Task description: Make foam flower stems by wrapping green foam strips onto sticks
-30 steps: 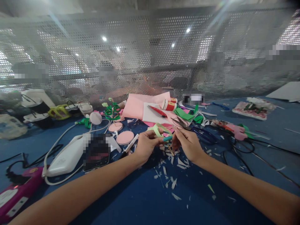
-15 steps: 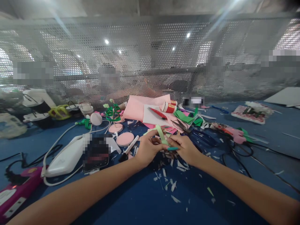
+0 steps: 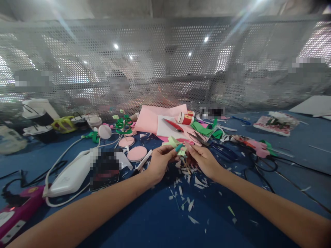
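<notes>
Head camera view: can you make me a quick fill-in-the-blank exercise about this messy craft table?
The paper strip gripped by the left hand, close to the right hand, is light ____.
The table top is ____.
The round discs left of the hands are ____.
Missing words: green; blue; pink.

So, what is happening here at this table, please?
A person works with both bare hands over a blue table. The left hand and the right hand pinch a folded light green paper strip between them, above a scatter of white paper scraps. A thin wooden stick seems to hang below the strip. Behind lie pink paper sheets and dark scissors; pink round discs lie to the left.
</notes>
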A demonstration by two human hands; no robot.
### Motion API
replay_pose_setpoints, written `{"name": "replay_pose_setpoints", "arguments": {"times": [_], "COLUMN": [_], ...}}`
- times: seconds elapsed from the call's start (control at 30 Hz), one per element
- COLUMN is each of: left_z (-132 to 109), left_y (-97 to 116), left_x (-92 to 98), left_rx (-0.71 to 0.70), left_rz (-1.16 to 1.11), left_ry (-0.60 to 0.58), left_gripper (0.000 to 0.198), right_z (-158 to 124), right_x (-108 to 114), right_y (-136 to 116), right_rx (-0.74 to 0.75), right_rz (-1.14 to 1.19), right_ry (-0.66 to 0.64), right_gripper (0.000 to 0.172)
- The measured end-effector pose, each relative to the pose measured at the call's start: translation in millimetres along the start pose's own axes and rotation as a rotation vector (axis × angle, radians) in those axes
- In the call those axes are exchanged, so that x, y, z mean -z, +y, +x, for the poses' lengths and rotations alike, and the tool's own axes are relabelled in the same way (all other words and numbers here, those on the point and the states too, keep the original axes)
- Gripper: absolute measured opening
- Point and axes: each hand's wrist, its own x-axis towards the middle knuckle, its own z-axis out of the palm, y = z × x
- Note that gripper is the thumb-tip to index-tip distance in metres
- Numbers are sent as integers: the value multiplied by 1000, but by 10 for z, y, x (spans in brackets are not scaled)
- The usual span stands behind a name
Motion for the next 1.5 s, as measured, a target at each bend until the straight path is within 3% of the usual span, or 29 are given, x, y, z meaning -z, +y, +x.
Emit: {"name": "replay_pose_setpoints", "arguments": {"times": [0.1,0.23,0.4,0.6,0.83,1.2,1.33,1.5], "left_z": [20,4,-16,3,-36,-23,-36,-64], "left_y": [-2,1,-11,-49,-10,-19,-23,-8], "left_x": [12,27,35,42,3,0,-23,-36], "left_rx": [67,104,122,53,95,194,130,-16], "left_rz": [-70,-96,-89,-89,-107,-4,16,91], "left_ry": [48,19,-51,-3,-33,-186,-225,-122], "left_gripper": [29,30,30,28,23,32,46,57], "right_z": [5,6,13,10,27,36,27,14], "right_x": [4,-2,-15,1,6,-23,-30,-62], "right_y": [-9,-20,-14,1,25,44,31,-27], "right_rx": [-7,8,-51,-38,-50,-77,-31,-74], "right_rz": [64,97,133,148,197,279,247,332], "right_ry": [-65,-121,-118,-56,-60,-62,-45,-29], "right_gripper": [38,35,37,33,25,26,30,36]}}
